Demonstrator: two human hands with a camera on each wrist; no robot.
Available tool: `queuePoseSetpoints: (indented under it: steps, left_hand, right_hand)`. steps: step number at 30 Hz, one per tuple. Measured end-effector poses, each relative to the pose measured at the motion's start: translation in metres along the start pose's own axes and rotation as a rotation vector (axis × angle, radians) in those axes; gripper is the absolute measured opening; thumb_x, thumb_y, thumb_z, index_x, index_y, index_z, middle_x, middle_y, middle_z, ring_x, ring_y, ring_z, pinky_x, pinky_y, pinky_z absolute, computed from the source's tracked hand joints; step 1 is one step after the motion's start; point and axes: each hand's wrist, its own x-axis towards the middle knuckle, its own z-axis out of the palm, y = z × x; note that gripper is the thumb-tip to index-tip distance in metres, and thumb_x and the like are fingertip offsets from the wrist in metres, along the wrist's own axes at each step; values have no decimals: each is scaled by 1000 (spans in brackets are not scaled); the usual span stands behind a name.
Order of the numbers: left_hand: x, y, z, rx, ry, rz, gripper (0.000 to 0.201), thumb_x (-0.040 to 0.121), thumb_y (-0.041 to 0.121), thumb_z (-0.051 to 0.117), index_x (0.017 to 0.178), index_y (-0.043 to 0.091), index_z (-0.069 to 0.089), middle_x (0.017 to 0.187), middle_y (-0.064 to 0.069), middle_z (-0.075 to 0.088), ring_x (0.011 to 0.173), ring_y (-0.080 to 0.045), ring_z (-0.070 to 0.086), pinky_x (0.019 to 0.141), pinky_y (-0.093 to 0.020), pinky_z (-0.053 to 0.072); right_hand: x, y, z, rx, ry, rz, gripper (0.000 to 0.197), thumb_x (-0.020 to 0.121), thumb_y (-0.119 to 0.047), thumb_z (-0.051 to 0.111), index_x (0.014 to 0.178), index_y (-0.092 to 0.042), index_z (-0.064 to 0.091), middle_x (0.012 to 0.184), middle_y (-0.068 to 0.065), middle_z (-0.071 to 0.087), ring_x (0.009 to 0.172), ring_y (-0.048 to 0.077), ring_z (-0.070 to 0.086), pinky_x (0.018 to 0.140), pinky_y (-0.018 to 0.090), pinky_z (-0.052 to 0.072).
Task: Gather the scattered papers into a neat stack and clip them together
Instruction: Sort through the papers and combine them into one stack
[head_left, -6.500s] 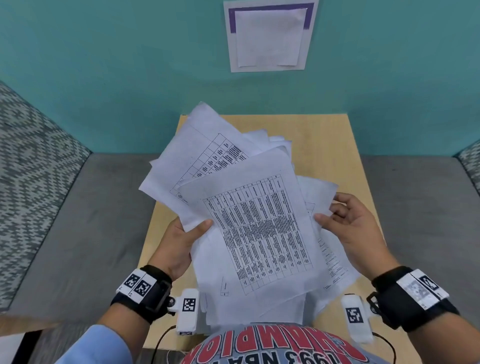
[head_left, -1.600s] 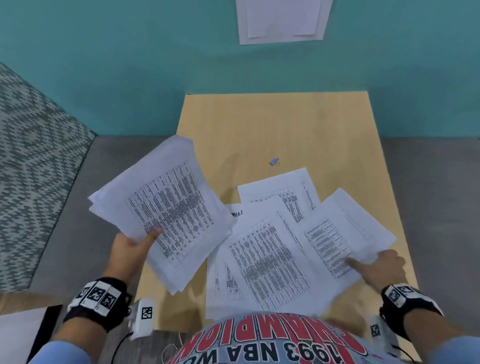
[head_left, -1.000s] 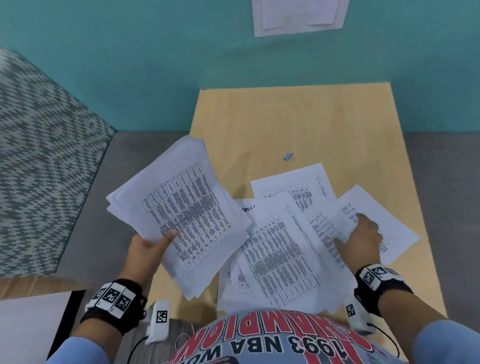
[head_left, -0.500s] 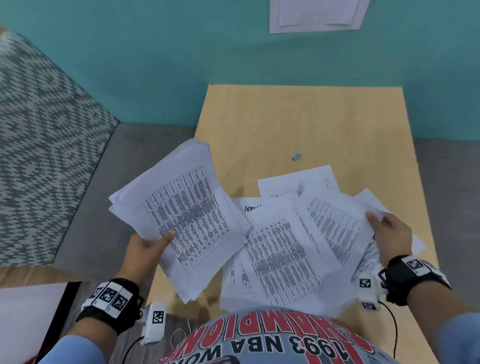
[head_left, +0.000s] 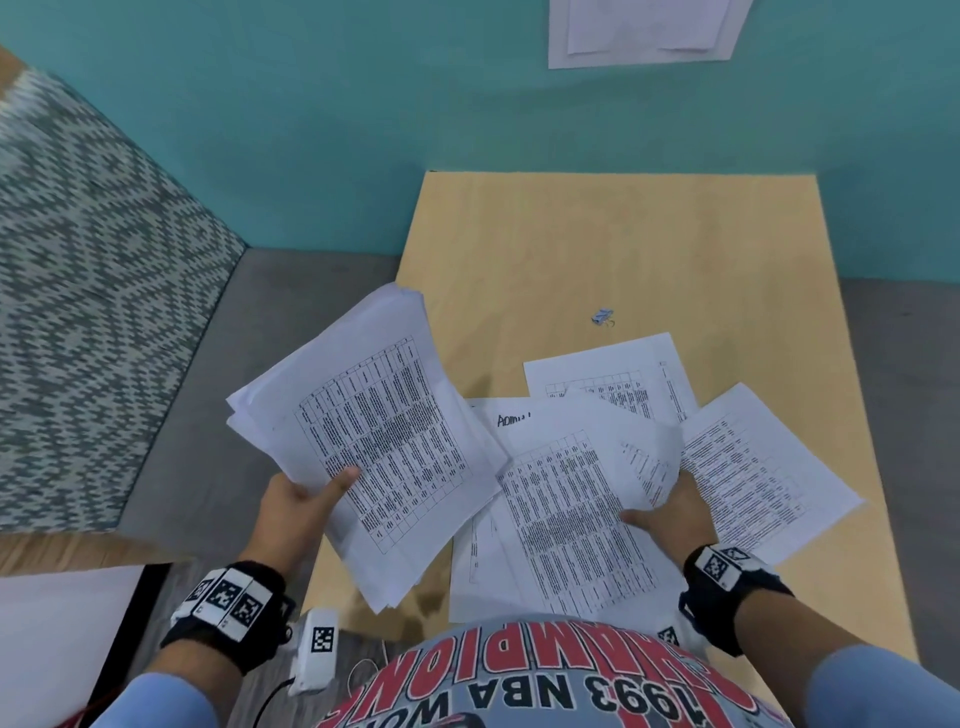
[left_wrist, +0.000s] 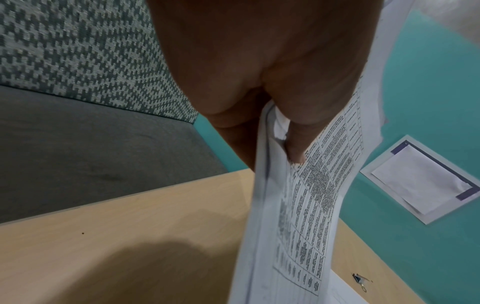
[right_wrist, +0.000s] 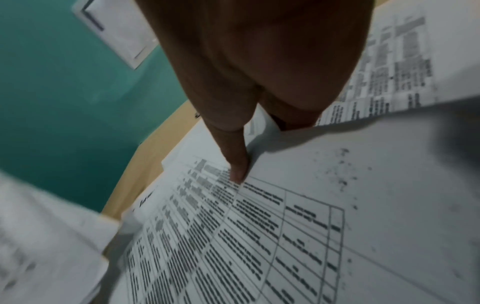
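Note:
My left hand (head_left: 317, 496) holds a stack of printed papers (head_left: 374, 441) up over the table's left edge, thumb on top and fingers beneath; the left wrist view shows the thumb (left_wrist: 294, 148) pressing on the stack (left_wrist: 298, 226). Several loose sheets (head_left: 566, 525) lie overlapping on the near half of the wooden table (head_left: 597, 234). My right hand (head_left: 657, 512) pinches one curled sheet (head_left: 652, 462) among them, thumb (right_wrist: 237, 172) on top and fingers hidden beneath. A small binder clip (head_left: 602, 316) lies on bare wood beyond the sheets and appears again in the left wrist view (left_wrist: 361, 280).
Grey bench seats (head_left: 291, 322) flank the table on both sides, with a patterned cushion (head_left: 88, 291) at the left. A teal wall (head_left: 363, 104) stands behind the table with a notice (head_left: 644, 31) pinned on it. One sheet (head_left: 763, 467) reaches near the table's right edge.
My right hand has moved left from the right-hand sheet to the middle of the pile and now lifts a curled sheet. The left hand keeps holding its stack.

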Motion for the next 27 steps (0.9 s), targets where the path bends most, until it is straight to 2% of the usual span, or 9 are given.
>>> queuePoseSetpoints:
  steps: [3,6,9,11,14,17,21,24,27]
  left_hand:
    - [-2,2,3,2,1,6,30,94,7,77,123,6,70,110,-2,78,84,5,78,71,-14,61]
    - [-1,4,9,-6,-4,2,34,93,9,78,126,7,71,114,-3,78,96,-6,78,90,-36,61]
    - [2,7,17,-2,1,10,37,93,12,79,128,4,70,118,-10,77,109,-25,73,90,-40,57]
    - [4,8,22,39,0,19,37,91,16,81,124,3,71,117,-15,78,110,-31,74,97,-50,58]
    - [5,10,29,69,-18,23,41,89,20,84,126,6,72,117,-9,79,110,-30,74,101,-56,57]
    - [3,13,35,78,-37,41,43,89,21,84,128,7,71,118,-7,79,110,-28,74,101,-55,57]
    - [-2,16,35,73,-47,51,41,90,20,82,129,10,71,119,-5,79,110,-26,75,99,-52,58]
    - [-9,19,33,50,-48,53,41,91,19,81,131,14,71,121,-2,79,109,-23,76,96,-50,60]
    - [-16,24,28,8,-32,48,40,93,11,78,132,9,69,120,-3,79,103,-13,77,85,-34,64]
  right_hand:
    - [4,11,-16,133,-61,31,59,73,-13,95,124,-4,67,115,16,74,106,34,69,90,43,55]
    - [1,24,-41,291,-41,91,41,82,-12,88,118,1,72,117,20,76,92,30,68,80,37,51]
    - [-3,46,-65,426,94,190,55,93,-15,78,138,8,57,131,9,62,107,29,62,93,41,48]
    - [-5,67,-77,373,245,281,64,94,-26,77,141,8,52,135,18,62,120,39,60,103,50,47]
    - [-10,82,-91,268,380,397,56,92,-32,75,129,8,61,131,32,64,106,45,65,90,48,53]
    - [-11,82,-102,127,404,483,72,93,-43,72,143,6,53,142,34,50,112,48,61,91,52,52]
    - [-6,51,-105,16,358,495,106,73,-57,87,142,11,43,138,37,48,110,46,61,70,47,38]
    - [9,30,-96,44,386,454,103,63,-41,99,135,8,42,133,38,51,118,47,59,81,54,51]
    - [17,21,-82,195,416,354,84,74,-13,94,135,6,40,131,37,58,120,49,62,95,55,53]
